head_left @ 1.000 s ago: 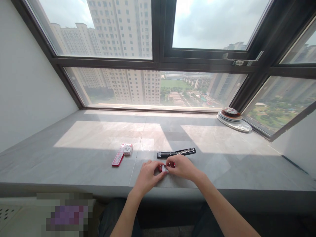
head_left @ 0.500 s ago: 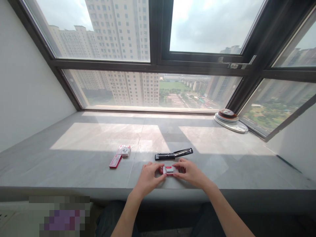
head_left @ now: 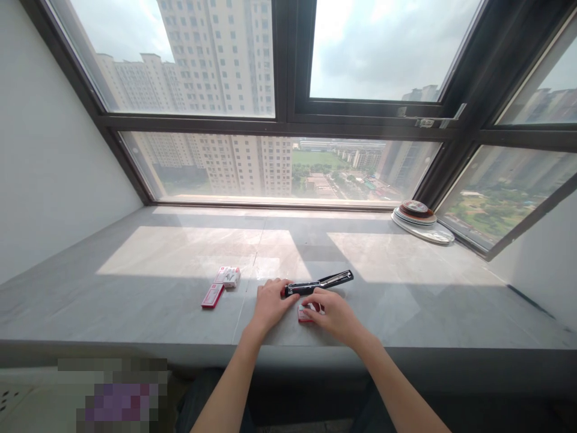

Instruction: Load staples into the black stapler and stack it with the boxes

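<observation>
My left hand (head_left: 274, 304) is closed around the near-left end of a black stapler (head_left: 303, 288), thumb in front and fingers behind. The stapler lies opened out on the sill, its metal-lined part angled up to the right. Just in front of it, my right hand (head_left: 332, 314) is closed, with thumb and fingertips on a small red-and-white box (head_left: 305, 315). The right fingers partly cover this box, so its contents cannot be made out.
To the left lie a flat red-and-white box (head_left: 212, 296) and a small white-and-red box (head_left: 231, 276). Stacked plate-like discs (head_left: 415, 215) sit in the far right corner by the window frame (head_left: 279, 126). The grey sill (head_left: 135, 313) ends at a front edge near my forearms.
My left hand has left the small box and moved slightly up and left onto the stapler's end. My right hand stays at the box, shifted a little left.
</observation>
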The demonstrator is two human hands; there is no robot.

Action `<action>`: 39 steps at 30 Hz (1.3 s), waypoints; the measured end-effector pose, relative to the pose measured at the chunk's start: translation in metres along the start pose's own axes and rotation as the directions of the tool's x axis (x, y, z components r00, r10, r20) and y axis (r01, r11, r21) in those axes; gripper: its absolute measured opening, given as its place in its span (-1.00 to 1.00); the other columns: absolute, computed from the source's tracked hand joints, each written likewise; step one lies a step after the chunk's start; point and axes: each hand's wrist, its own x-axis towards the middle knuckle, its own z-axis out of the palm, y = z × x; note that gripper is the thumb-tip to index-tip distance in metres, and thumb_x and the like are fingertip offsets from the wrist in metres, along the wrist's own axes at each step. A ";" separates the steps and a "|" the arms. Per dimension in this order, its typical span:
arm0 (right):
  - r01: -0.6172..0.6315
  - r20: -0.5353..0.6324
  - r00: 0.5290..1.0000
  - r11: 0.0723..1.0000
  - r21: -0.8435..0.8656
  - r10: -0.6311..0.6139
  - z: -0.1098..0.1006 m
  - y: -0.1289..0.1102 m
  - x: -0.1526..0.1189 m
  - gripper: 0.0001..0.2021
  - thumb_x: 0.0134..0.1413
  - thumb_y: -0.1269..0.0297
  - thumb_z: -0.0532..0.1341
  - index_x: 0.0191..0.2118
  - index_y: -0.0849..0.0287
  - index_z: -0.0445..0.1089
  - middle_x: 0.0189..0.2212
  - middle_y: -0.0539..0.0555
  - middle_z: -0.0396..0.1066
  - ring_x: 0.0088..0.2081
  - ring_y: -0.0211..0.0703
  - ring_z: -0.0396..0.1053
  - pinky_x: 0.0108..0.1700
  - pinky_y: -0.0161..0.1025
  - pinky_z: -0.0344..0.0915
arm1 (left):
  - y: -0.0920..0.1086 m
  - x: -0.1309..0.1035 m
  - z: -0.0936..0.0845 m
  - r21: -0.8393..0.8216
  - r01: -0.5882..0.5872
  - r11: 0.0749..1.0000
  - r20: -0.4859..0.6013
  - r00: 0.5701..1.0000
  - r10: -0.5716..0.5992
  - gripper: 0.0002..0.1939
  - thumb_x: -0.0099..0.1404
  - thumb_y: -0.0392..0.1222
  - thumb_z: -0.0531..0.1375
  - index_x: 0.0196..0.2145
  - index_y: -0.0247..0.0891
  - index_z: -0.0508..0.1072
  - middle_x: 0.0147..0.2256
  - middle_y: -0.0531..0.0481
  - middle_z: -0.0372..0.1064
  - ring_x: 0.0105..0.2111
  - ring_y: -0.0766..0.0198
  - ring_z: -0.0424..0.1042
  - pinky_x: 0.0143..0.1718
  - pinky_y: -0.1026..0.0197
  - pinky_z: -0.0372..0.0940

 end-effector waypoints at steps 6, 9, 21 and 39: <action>-0.011 -0.051 0.999 1.000 -0.013 0.010 -0.009 0.006 0.024 -0.81 0.26 0.15 0.24 -0.16 0.05 0.57 -0.36 0.00 0.40 -0.34 -0.20 0.35 -0.23 -0.29 0.23 | 0.003 -0.022 0.005 -0.013 -0.013 1.000 0.033 0.999 0.014 -0.75 0.26 0.06 0.29 -0.11 0.03 0.55 -0.30 0.06 0.49 -0.18 0.08 0.38 -0.16 0.10 0.10; -0.005 -0.010 1.000 1.000 -0.020 0.004 -0.005 0.008 0.029 -0.82 0.25 0.15 0.25 -0.18 0.05 0.58 -0.35 0.01 0.42 -0.33 -0.19 0.36 -0.22 -0.29 0.23 | 0.003 -0.025 0.005 -0.014 -0.003 1.000 0.031 1.000 0.003 -0.76 0.26 0.05 0.28 -0.12 0.01 0.55 -0.29 0.04 0.50 -0.17 0.06 0.38 -0.14 0.10 0.10; -0.056 -0.073 0.996 0.993 -0.102 0.049 -0.005 0.010 0.029 -0.80 0.21 0.11 0.27 -0.13 0.06 0.52 -0.39 -0.01 0.43 -0.36 -0.18 0.34 -0.29 -0.28 0.15 | 0.004 -0.024 0.005 -0.030 0.000 1.000 0.027 1.000 0.001 -0.78 0.27 0.04 0.28 -0.13 0.03 0.55 -0.32 0.06 0.49 -0.20 0.07 0.38 -0.17 0.10 0.09; -0.384 0.041 0.891 0.700 0.602 0.453 -0.037 0.069 -0.015 -0.39 0.10 -0.23 0.26 0.11 0.11 0.39 -0.40 -0.04 0.34 -0.61 -0.41 -0.07 -0.58 -0.33 -0.15 | 0.003 -0.022 0.004 -0.034 0.013 0.999 0.065 0.998 -0.010 -0.73 0.29 0.07 0.28 -0.07 0.06 0.54 -0.37 0.07 0.43 -0.25 0.12 0.34 -0.18 0.12 0.04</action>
